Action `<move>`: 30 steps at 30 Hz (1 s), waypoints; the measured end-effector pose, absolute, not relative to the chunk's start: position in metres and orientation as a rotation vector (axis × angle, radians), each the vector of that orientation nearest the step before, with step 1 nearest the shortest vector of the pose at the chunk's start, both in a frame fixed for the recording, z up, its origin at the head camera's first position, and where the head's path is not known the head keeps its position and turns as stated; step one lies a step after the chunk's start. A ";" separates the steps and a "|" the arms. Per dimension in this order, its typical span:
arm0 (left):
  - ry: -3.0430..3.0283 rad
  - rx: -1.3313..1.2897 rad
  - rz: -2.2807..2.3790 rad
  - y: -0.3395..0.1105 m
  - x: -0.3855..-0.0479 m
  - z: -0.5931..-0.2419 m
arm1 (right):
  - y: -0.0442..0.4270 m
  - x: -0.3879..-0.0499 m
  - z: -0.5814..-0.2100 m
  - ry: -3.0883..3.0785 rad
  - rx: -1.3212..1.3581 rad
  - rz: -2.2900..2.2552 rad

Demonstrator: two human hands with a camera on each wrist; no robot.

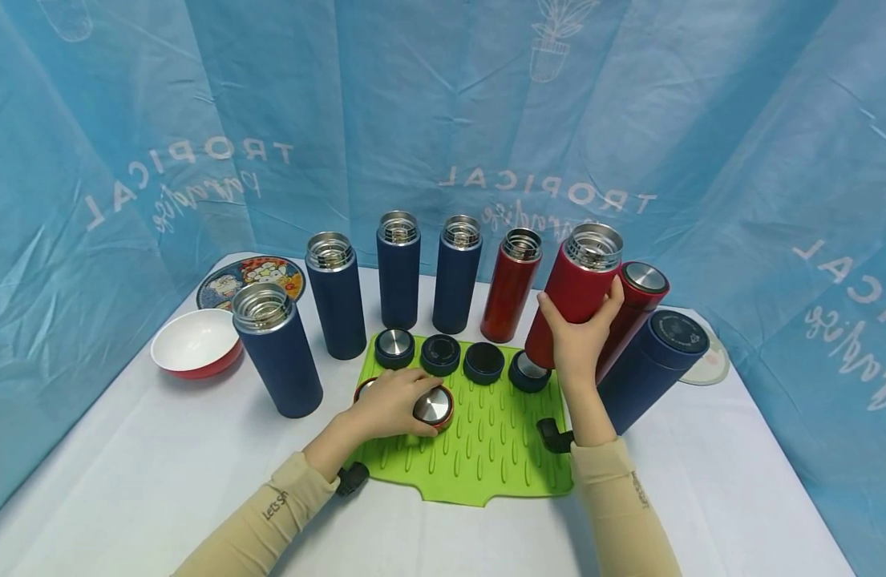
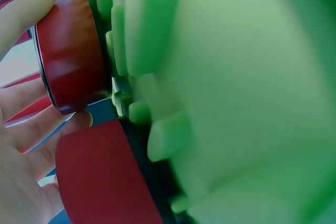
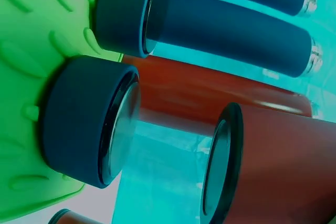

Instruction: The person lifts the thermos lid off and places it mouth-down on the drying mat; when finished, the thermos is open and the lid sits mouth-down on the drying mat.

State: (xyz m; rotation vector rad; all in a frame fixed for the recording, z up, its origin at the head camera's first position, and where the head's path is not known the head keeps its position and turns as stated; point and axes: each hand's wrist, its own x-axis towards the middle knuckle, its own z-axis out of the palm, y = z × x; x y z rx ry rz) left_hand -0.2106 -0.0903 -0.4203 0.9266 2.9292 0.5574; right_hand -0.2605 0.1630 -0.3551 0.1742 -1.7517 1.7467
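Observation:
On the green ridged mat [image 1: 486,449], my left hand [image 1: 392,402] pinches a red bottle lid [image 1: 434,406] with a silver top; thumb and fingers lie around its side [image 2: 72,51]. Just beside it sits a second red lid [image 2: 105,177], partly hidden under the hand in the head view. My right hand [image 1: 583,340] grips an uncapped red thermos bottle [image 1: 574,288] around its middle. That bottle is raised and slightly tilted, its base visible [image 3: 218,166] in the right wrist view, where the hand itself is out of sight. Near its base is a navy lid [image 1: 529,372].
More navy lids [image 1: 440,354] line the mat's back edge. Behind stand uncapped navy bottles [image 1: 399,280] and a red one [image 1: 511,288]. Capped red [image 1: 633,300] and navy [image 1: 648,369] bottles stand right. A bowl [image 1: 197,343] and patterned plate [image 1: 251,280] lie left.

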 end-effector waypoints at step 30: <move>2.913 0.940 0.580 -0.091 -0.207 -0.417 | 0.167 -0.319 -0.383 -1.789 -0.005 1.733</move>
